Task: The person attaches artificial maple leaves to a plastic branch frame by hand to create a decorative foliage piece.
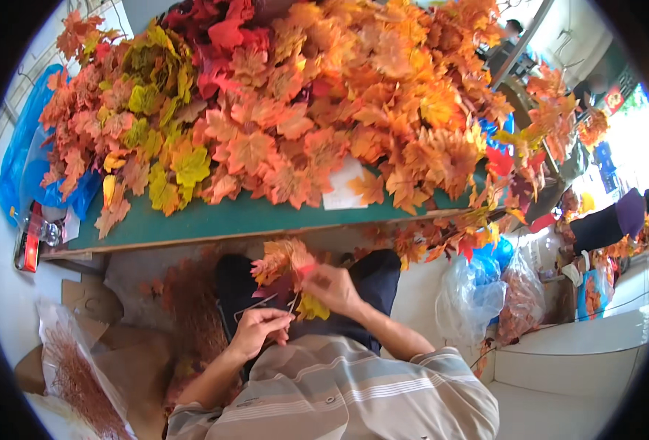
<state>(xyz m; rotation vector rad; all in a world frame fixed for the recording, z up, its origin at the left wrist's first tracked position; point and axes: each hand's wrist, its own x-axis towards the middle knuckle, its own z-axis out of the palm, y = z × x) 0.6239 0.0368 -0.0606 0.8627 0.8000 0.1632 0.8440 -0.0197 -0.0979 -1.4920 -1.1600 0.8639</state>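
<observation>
Above my lap, my left hand [261,331] is closed in a pinch on a thin stem, and the slim, pale ends of stems show beside its fingers. My right hand [333,290] is closed on a small bunch of artificial maple leaves [283,258], coloured orange, dark red and yellow. A red leaf lies right at its fingertips. One yellow leaf [312,308] hangs below that hand. Where exactly the stems meet the bunch is hidden by my fingers.
A green-topped table [163,224] in front carries a big heap of artificial maple leaves [302,139]. Its edge stands just beyond my knees. Plastic bags [473,297] are at the right. At lower left lie cardboard [137,359] and a bag of brown stems [82,381].
</observation>
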